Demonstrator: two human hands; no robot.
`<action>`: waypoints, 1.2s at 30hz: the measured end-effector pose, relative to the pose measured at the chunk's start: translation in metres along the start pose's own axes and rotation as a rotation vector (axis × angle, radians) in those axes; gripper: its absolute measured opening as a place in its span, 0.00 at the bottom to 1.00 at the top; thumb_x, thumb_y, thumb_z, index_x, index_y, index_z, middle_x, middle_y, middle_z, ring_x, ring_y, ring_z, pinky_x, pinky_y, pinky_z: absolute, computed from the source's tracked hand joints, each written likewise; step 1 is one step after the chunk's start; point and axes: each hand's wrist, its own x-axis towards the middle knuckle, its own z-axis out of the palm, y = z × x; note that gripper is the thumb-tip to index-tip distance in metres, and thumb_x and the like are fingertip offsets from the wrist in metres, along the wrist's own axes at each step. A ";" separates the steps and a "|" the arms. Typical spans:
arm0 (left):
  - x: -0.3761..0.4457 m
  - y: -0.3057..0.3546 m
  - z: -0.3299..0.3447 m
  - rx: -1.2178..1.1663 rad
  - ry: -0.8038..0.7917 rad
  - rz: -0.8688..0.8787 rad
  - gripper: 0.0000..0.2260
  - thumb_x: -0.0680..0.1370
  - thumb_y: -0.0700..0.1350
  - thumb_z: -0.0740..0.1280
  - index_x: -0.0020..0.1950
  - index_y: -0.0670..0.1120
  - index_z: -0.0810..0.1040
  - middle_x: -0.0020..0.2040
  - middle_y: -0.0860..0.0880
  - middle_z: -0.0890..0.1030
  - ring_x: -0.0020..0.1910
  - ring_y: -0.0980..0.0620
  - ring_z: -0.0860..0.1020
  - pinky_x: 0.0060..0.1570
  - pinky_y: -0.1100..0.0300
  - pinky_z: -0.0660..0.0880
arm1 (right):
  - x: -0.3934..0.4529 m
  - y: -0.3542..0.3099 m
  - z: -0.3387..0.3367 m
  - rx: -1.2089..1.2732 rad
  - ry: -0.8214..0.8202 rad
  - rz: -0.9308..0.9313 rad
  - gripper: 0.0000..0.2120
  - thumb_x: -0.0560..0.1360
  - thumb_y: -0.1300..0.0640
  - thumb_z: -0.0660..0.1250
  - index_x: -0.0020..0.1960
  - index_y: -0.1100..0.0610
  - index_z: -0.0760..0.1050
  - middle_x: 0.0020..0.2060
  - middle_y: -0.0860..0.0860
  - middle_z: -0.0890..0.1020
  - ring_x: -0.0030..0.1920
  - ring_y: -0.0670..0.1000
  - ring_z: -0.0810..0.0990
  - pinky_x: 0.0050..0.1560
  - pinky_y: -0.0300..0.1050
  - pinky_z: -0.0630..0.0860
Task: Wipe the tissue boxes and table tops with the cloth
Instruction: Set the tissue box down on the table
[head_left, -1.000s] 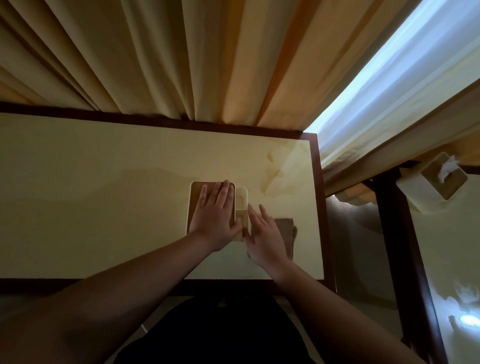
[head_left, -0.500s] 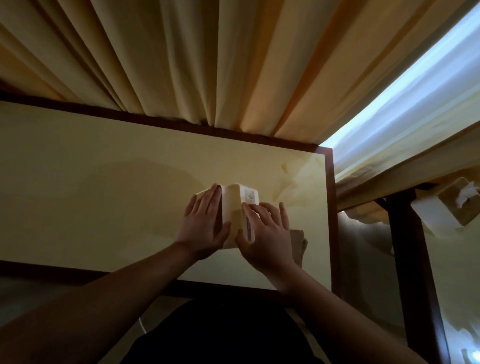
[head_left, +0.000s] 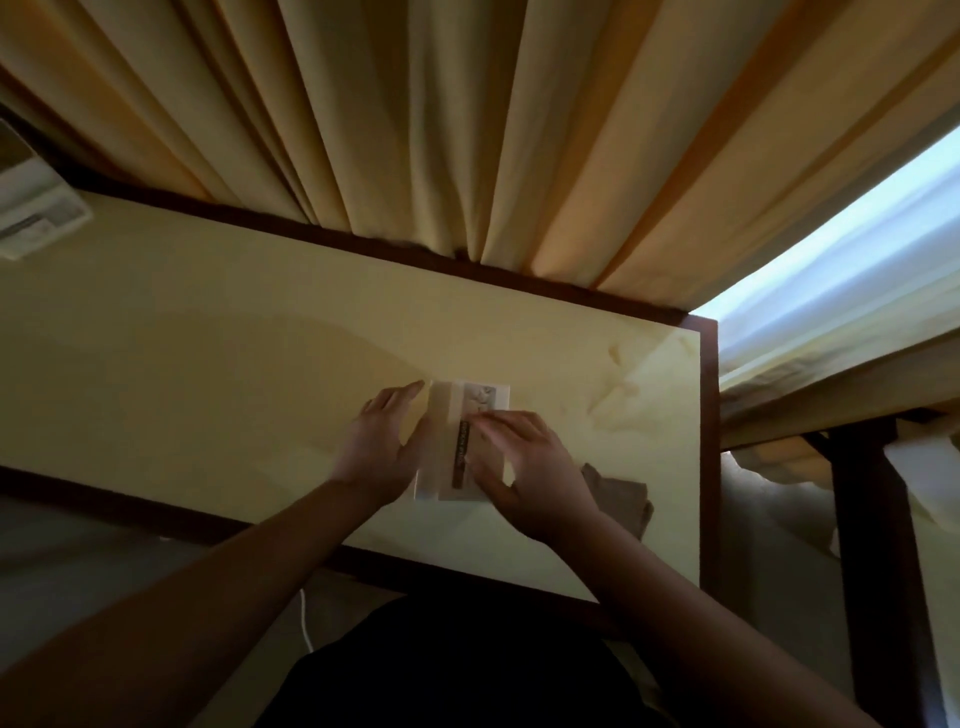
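A: Where is the tissue box (head_left: 470, 441)?

B: It stands on the cream surface (head_left: 208, 338), near its right end, between the person's two hands.

A: What is each grip doing?

B: The left hand (head_left: 387, 444) lies flat against the box's left side, fingers straight. The right hand (head_left: 524, 467) rests on the box's top and right side, fingers curled over it.

A: And the cloth (head_left: 618, 499)?

B: It lies crumpled on the surface just right of the right hand, partly hidden by the wrist. Curtains (head_left: 467, 130) hang behind.

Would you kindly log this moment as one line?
left hand: open against box | right hand: holds box | cloth: on table, untouched
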 end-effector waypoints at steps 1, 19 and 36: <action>0.002 0.006 -0.003 0.006 0.021 0.028 0.29 0.81 0.60 0.56 0.76 0.44 0.72 0.70 0.45 0.77 0.67 0.44 0.76 0.64 0.46 0.76 | -0.002 0.004 -0.003 0.015 0.024 0.017 0.26 0.84 0.41 0.60 0.77 0.52 0.73 0.71 0.49 0.78 0.72 0.51 0.71 0.72 0.55 0.73; 0.010 0.065 0.024 0.435 -0.136 0.445 0.29 0.80 0.50 0.58 0.77 0.35 0.67 0.74 0.37 0.71 0.75 0.37 0.68 0.75 0.42 0.66 | -0.104 0.126 0.025 -0.278 -0.328 0.275 0.32 0.80 0.37 0.61 0.81 0.49 0.66 0.77 0.47 0.69 0.78 0.53 0.63 0.78 0.53 0.63; 0.013 0.068 0.025 0.546 -0.148 0.430 0.31 0.80 0.52 0.56 0.80 0.36 0.62 0.77 0.37 0.65 0.77 0.38 0.63 0.77 0.42 0.61 | -0.082 0.118 0.066 0.444 0.432 0.481 0.10 0.80 0.56 0.73 0.60 0.57 0.86 0.44 0.46 0.84 0.40 0.45 0.82 0.41 0.40 0.78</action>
